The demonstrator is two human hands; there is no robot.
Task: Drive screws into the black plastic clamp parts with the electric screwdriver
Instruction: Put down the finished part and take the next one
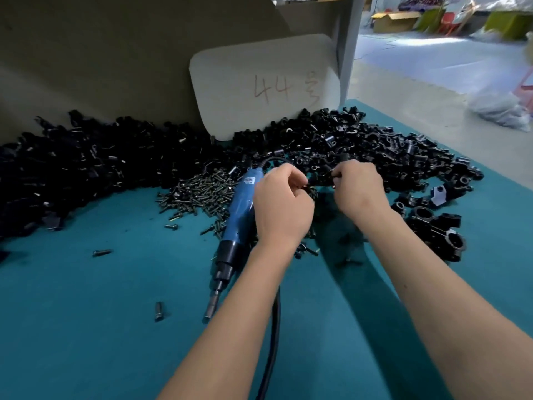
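Observation:
The blue electric screwdriver lies on the teal table, bit pointing toward me, just left of my left hand. A heap of dark screws sits behind it. My left hand pinches a small dark piece, seemingly a screw, at its fingertips. My right hand grips a black plastic clamp part, mostly hidden by the fingers. The two hands are close together above the table. Black clamp parts are piled across the back.
A grey card marked 44 leans against the back board. Assembled clamps lie at the right near the table edge. Loose screws are scattered on the left. The screwdriver's black cable runs under my left forearm.

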